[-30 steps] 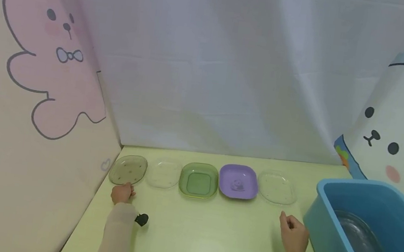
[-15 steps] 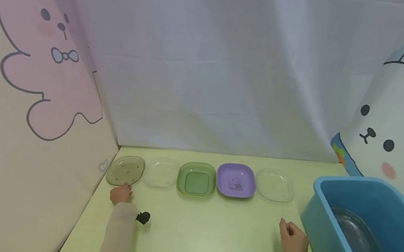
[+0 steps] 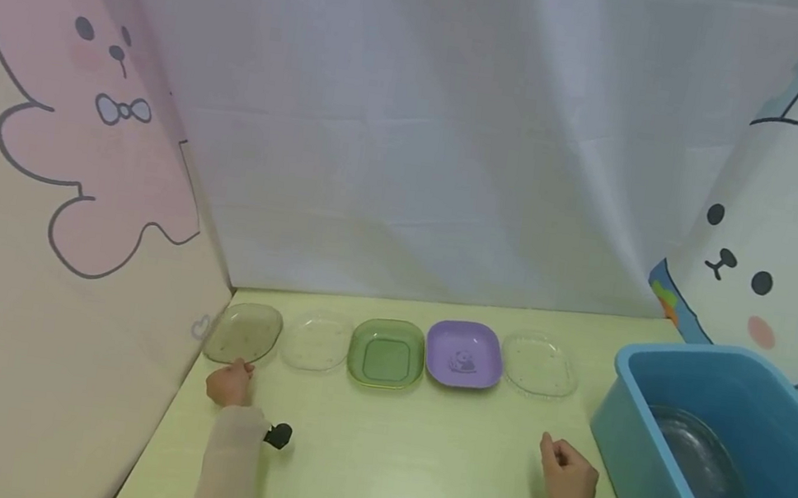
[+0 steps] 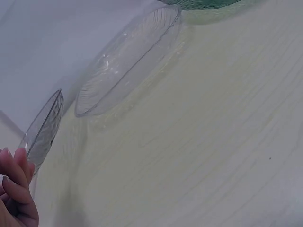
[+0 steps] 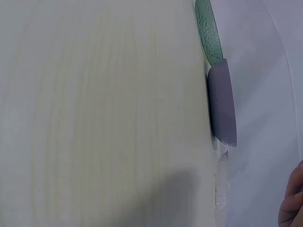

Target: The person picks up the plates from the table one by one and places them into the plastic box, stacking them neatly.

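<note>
At the far left of the row, my left hand (image 3: 229,383) pinches the near rim of a smoky clear dish (image 3: 244,334). In the left wrist view, curled fingers (image 4: 19,182) meet that dish's edge. A colourless clear dish (image 3: 317,341) stands to its right, followed by a green dish (image 3: 387,354), a purple dish (image 3: 464,355) with a panda print, and another clear dish (image 3: 540,365). My right hand (image 3: 568,479) hovers near the table's right side, fingers loosely curled and holding nothing, in front of the last clear dish and left of the blue tub.
A large blue tub (image 3: 673,449) stands at the right, with a dark grey dish (image 3: 700,464) leaning inside it. White sheeting (image 3: 413,134) hangs behind the pale yellow table (image 3: 402,465). A wall with a pink cartoon figure borders the left.
My left hand has shifted slightly left at the smoky dish, whose spots now show less clearly. The right hand has drawn a little toward me. The head view has turned slightly right.
</note>
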